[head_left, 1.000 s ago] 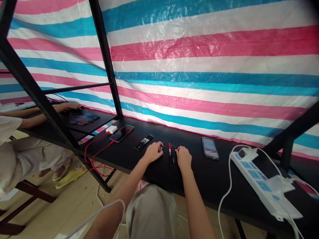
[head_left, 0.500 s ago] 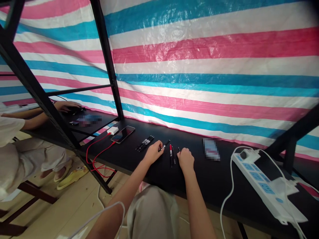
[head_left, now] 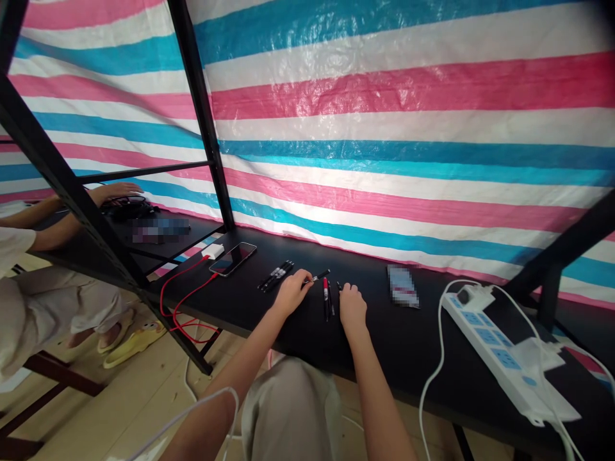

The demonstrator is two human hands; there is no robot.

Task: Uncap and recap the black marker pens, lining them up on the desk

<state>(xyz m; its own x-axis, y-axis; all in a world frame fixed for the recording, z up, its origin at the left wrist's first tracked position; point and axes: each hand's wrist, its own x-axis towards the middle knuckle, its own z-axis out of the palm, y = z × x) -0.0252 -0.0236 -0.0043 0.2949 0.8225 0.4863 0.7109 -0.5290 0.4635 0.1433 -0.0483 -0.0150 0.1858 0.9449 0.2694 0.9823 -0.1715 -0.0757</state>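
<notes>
Head view, just below frame centre: left hand (head_left: 292,293) pinches one black pen (head_left: 321,275) in its fingertips; right hand (head_left: 353,306), fingers curled, grip cannot be told; red-capped pen (head_left: 325,293) lies between them; dark pens (head_left: 275,276) lie left of frame centre.

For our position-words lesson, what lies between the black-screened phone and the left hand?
The head view shows a group of dark pens between the phone and left hand.
</notes>
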